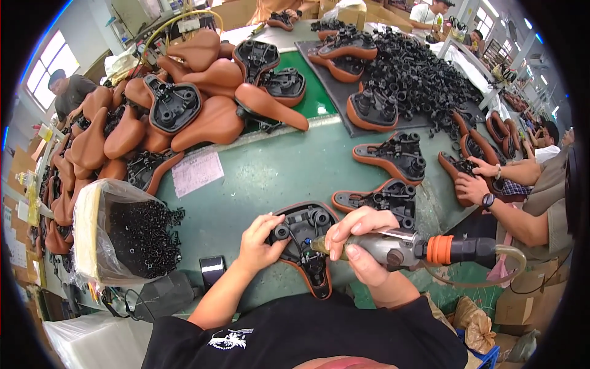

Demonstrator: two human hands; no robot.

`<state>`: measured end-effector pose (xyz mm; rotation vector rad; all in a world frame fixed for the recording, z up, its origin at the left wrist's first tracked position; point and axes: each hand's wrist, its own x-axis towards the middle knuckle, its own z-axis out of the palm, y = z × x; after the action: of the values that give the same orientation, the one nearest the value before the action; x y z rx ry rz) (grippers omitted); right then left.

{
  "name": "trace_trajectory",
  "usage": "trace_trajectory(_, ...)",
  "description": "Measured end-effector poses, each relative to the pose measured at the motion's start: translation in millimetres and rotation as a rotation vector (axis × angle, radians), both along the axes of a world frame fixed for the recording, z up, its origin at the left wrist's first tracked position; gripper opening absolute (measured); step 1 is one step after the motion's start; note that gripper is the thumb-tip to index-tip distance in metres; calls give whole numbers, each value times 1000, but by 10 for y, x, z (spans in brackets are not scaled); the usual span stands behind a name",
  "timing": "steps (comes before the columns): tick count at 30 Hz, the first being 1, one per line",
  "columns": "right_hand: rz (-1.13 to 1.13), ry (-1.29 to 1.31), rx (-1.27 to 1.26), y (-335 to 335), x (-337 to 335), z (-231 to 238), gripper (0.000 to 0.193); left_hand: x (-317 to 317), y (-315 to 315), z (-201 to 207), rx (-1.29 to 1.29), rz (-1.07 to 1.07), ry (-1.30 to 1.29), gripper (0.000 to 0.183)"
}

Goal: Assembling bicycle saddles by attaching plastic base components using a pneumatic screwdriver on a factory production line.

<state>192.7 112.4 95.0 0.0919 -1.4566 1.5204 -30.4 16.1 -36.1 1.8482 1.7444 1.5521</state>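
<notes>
A brown bicycle saddle (321,286) lies upside down on the green table in front of me, its black underside facing up and its nose toward my body. My left hand (261,241) grips its left side, with thumb and fingers on the underside near a round black part. My right hand (362,243) is wrapped round an air screwdriver (399,247) with an orange ring and a hose. The tool lies nearly level and its tip points at the middle of the saddle's underside; whether it touches a screw I cannot make out.
At left stands a plastic-lined box (89,237) of small black screws, beside a phone (212,270). A paper sheet (198,174) lies beyond. Brown saddles (212,123) are heaped at far left; black parts (418,74) are piled at far right. A co-worker's hands (476,184) hold another saddle.
</notes>
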Motion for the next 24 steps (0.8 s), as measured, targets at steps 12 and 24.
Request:
trace_trajectory(12, -14, -58, 34, -48, -26, -12, 33, 126, -15, -342, -221, 66, -198, 94)
trace_trajectory(24, 50, -217, 76, -18, -434, -103, 33, 152, 95, -499, -48, 26, -494, 37)
